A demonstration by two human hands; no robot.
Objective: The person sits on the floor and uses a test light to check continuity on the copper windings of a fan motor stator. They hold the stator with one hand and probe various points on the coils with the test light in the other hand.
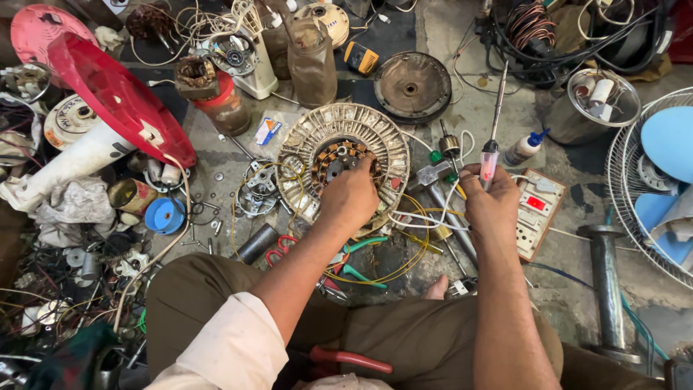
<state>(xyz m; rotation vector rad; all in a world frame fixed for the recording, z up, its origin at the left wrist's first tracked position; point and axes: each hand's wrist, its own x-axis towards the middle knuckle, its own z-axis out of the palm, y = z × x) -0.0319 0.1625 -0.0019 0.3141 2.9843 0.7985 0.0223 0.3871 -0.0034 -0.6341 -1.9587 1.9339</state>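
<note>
Showing a seated person at floor level, both hands over a stripped fan motor.
Left hand (351, 196): palm down on the fan stator (339, 160); fingers curled and pressed onto the inner winding ring; fingertips hidden under the knuckles, so whether they pinch a wire cannot be told.
Right hand (492, 202): fingers closed in a pinch around the clear handle of a tester screwdriver (494, 123).
Screwdriver axis: near upright in the view, shaft running away from the person; tip clear of the stator, off to its right.
Key relation: stator lies directly beneath the left hand and to the left of the right hand; left hand is the nearer, touching it.
Stator position: flat on the concrete floor (469, 79), in front of the knees, white and yellow leads trailing from its right edge.
Near surround: switch board (538, 211) just right of the right hand; glue bottle (525, 148) beyond it; red-handled scissors (278, 249) beside the left forearm.
Counts: stators under the hands, one; screwdrivers held, one; switch boards, one; glue bottles, one.
</note>
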